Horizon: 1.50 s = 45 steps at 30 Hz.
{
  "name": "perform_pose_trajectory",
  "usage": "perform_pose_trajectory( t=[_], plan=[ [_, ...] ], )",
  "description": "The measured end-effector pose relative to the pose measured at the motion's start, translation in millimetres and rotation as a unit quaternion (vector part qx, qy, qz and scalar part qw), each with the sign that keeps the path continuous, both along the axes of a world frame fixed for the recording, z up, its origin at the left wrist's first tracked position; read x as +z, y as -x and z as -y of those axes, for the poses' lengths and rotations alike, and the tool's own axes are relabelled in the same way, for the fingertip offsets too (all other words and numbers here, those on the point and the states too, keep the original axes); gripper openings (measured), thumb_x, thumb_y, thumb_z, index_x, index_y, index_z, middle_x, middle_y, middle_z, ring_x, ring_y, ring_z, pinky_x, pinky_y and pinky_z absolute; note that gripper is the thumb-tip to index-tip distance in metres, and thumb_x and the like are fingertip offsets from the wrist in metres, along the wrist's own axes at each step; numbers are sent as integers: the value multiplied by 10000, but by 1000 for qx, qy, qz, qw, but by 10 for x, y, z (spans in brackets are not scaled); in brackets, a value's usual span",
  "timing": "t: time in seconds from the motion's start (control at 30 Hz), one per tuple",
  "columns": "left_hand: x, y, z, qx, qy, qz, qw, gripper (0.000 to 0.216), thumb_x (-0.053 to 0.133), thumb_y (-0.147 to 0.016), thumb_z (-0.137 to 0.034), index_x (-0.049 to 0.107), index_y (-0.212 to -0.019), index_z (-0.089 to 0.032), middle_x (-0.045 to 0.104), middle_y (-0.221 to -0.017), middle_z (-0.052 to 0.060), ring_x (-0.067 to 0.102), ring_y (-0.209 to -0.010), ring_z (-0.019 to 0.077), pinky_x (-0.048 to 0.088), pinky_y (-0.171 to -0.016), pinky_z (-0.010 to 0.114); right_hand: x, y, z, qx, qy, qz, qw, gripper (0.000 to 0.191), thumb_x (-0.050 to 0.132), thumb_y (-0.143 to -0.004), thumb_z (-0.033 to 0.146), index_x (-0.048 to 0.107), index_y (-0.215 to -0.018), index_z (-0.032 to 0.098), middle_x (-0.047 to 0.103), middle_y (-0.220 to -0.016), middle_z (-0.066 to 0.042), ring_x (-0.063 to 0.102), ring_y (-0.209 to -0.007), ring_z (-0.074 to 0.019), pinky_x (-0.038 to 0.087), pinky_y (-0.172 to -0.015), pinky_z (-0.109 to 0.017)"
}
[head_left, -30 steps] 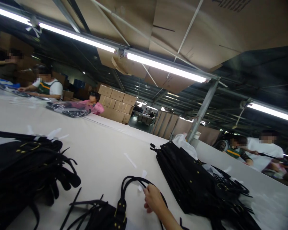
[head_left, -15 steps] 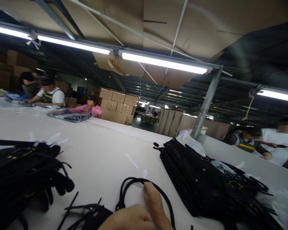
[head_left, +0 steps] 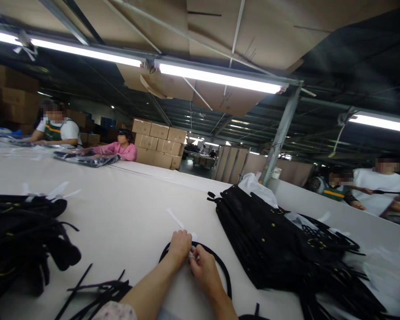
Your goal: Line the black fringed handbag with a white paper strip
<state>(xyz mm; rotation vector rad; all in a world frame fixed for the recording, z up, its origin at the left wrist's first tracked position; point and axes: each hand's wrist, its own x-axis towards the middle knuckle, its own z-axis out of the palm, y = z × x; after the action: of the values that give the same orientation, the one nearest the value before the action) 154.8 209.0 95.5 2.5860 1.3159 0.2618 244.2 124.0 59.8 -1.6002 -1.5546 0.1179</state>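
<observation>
A black bag handle (head_left: 224,266) arches in a loop above the white table, its lower ends out of sight behind my arms or below the frame. At the loop's top, my left hand (head_left: 180,247) is closed around it, fingers folded over. Right beside it, my right hand (head_left: 202,266) is closed in a pinch. A small white strip (head_left: 191,255) shows between the two hands, at the right fingertips. Just beyond the fingers lies another white piece (head_left: 194,236), partly hidden.
Black bags with gold rivets (head_left: 253,240) lie piled to the right; more black bags (head_left: 16,240) lie left. Loose black straps (head_left: 100,293) are near the front. A paper strip (head_left: 175,218) lies on the white table (head_left: 120,200). Co-workers (head_left: 62,129) work across it.
My left hand has moved forward and up to the top of the loop, beside the right hand. The right hand has turned into a pinch. The view has shifted slightly.
</observation>
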Motion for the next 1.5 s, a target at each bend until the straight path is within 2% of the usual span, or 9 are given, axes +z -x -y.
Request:
perform_pose_trajectory(
  t=[0.17,0.33,0.5,0.6,0.8,0.9,1.17,1.3,1.5],
  plan=[
    [173,-93,-192,-8,72,60,996,330,571,-938,-329,552,-1219,-158,620,-1150,82,613,-1031,224,515,-907,452,64,-6,33,-1,10,-10,1000,131,434,-725,114,510,-704,218,615,-658,8,585,-627,-177,382,-587,-270],
    [337,-62,-390,-48,215,79,972,279,574,-937,-376,597,-1084,-141,644,-922,29,618,-720,126,549,-638,285,169,4,80,-19,-36,34,999,246,429,-804,122,589,-979,185,637,-782,-25,618,-724,-188,468,-723,-296],
    [421,26,-500,-61,270,57,959,247,583,-931,-375,617,-915,-130,615,-783,-7,572,-617,97,511,-577,249,172,40,99,-56,-23,125,990,207,431,-777,27,552,-789,194,661,-848,-65,640,-820,-207,468,-770,-296],
    [504,4,-531,-70,276,51,957,274,600,-917,-399,610,-854,-132,610,-724,-21,573,-591,98,505,-576,254,161,43,102,-85,12,150,985,230,445,-744,-11,514,-711,206,641,-741,-31,630,-712,-192,454,-695,-276],
    [600,-49,-502,-67,323,60,942,340,573,-923,-435,586,-758,-138,619,-623,-29,586,-525,105,509,-577,272,254,67,129,-67,-39,140,987,248,409,-783,10,555,-842,202,676,-955,-79,656,-852,-208,478,-750,-284],
    [593,-40,-500,-61,340,68,936,403,584,-904,-484,575,-697,-138,628,-602,-20,593,-514,112,512,-592,289,284,79,135,-63,-54,140,987,270,398,-775,12,572,-868,196,678,-966,-85,659,-881,-217,490,-757,-294],
    [674,-39,-549,-98,404,137,899,192,606,-921,-308,618,-1008,-138,654,-768,-21,564,-524,79,475,-512,217,300,68,130,-51,-72,139,986,321,439,-755,3,625,-946,182,689,-1005,-92,674,-892,-222,522,-745,-294],
    [740,-33,-560,-108,436,151,881,140,610,-918,-257,627,-958,-124,633,-765,-15,569,-568,79,453,-489,191,293,59,122,-41,-72,130,988,323,411,-790,16,618,-975,181,686,-1071,-109,668,-963,-234,537,-808,-324],
    [782,-49,-570,-109,437,210,868,152,608,-918,-274,614,-961,-128,606,-772,-20,537,-570,74,445,-500,194,299,34,113,-40,-135,104,985,287,410,-838,78,625,-990,191,664,-1179,-139,620,-1118,-249,534,-911,-377]
  ],
)
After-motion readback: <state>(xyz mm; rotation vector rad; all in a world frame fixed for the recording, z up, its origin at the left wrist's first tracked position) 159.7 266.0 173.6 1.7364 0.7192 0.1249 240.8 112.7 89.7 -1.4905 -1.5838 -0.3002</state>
